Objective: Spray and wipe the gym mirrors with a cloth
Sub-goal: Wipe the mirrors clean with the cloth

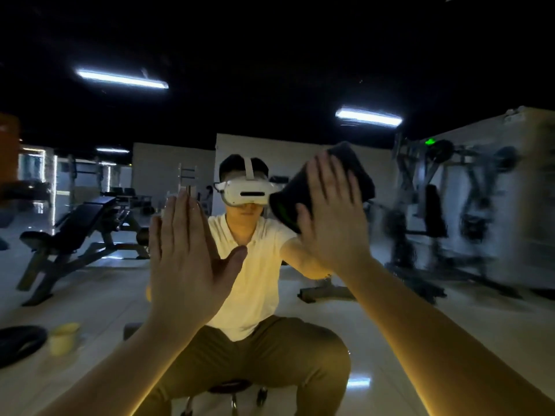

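facing the mirror (390, 265), reference = the reflected headset (247, 193) at centre. right hand (330, 214) is just right of the headset, fingers straight and spread, palm pressing the dark cloth (357, 172) flat onto the glass, not curled round it. the cloth pokes out above the fingertips and below-left of the thumb, so its long axis runs diagonal: low end nearly at the headset's right edge, high end up and away from it. left hand (186, 253) is below-left of the headset, flat, fingers together and straight, thumb out, holding nothing. it looks braced on the glass, but i can't confirm contact. judgement: wipe step, mid-task. the right hand has the cloth, so the next stroke is its job. plenty of glass lies right of and above the headset, and sweeping across the cloth's short axis gives the widest pass. risk: open-palm hold only, cloth could slip down. yellow container (63, 337) far low-left of the headset, blurred, can't tell if it's the sprayer.
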A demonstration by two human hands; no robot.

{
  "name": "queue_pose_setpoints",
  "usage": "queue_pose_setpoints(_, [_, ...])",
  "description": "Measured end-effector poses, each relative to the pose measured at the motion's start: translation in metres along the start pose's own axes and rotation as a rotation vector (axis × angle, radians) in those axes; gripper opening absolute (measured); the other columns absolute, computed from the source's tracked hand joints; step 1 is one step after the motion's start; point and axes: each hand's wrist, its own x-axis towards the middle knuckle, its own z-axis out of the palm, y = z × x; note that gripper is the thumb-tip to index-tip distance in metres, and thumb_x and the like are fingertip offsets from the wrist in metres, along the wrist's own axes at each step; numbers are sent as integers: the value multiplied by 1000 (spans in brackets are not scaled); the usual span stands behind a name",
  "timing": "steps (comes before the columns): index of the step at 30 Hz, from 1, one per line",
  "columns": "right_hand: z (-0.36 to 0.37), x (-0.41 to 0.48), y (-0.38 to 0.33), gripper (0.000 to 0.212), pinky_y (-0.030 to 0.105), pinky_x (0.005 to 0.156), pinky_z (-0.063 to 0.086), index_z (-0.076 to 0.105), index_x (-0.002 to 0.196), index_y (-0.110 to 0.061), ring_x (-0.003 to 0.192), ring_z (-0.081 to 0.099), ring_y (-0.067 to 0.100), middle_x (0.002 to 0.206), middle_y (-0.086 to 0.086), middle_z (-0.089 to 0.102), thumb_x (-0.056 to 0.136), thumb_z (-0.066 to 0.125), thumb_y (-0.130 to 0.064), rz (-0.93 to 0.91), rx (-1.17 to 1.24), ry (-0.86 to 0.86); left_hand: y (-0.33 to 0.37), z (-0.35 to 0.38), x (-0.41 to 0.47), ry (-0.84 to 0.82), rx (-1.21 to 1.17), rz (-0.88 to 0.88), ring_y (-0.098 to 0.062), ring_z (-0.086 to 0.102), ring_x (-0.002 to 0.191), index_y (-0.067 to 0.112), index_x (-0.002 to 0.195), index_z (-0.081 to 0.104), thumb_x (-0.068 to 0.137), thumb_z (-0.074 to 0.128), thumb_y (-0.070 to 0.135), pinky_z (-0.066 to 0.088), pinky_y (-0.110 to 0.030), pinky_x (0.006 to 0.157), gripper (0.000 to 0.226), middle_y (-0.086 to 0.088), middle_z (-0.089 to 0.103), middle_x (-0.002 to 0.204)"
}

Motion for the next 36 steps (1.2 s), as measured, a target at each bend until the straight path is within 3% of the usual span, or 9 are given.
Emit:
queue_pose_setpoints(6, [8,-40,52,67,51,128,11,13,164,-6,158,12,32,171,16,14,107,24,-40,440,20,81,1,4,-4,-38,51,9,-39,12,160,-8,161,22,90,51,76,12,-57,129,114,-29,17,170])
queue_pose_setpoints(10, [11,-38,21,68,56,125,17,15,163,-1,157,16,35,170,18,17,106,27,-38,723,122,169,-2,-5,-5,-41,11,25,-38,15,160,-7,160,24,92,55,68,15,-58,129,107,-27,20,169])
queue_pose_setpoints(16, [8,-17,-82,74,49,129,4,14,164,-7,159,5,30,172,15,10,107,20,-54,351,214,97,-22,-16,-42,-47,-52,-37,-37,17,160,-2,162,23,93,61,48,13,-57,129,93,-21,20,171])
queue_pose_setpoints(20, [7,-18,-135,64,45,129,-1,19,164,-12,160,4,26,172,10,11,110,17,-46,-32,236,18,-30,-17,-61,-72,-67,-83,-35,13,161,0,164,21,96,56,48,15,-59,128,91,-20,16,173])
queue_pose_setpoints(24, [14,-48,-126,59,45,129,4,22,164,-12,160,7,24,172,8,14,111,28,-39,-333,118,-34,-28,-18,-74,-99,-60,-79,-33,10,162,1,164,21,97,55,47,16,-59,128,88,-18,14,173])
queue_pose_setpoints(26, [17,-59,-102,63,45,129,4,19,165,-13,160,7,24,172,8,12,110,33,-41,-313,86,-34,-24,-18,-76,-87,-52,-50,-35,12,161,0,164,21,96,58,46,14,-58,129,90,-19,14,173])
queue_pose_setpoints(36, [21,-120,28,66,54,127,16,20,162,-3,158,14,33,170,17,16,108,23,-39,263,4,32,1,-7,-81,-96,-52,-31,-40,19,159,-6,161,25,95,60,49,20,-60,127,92,-25,19,170])
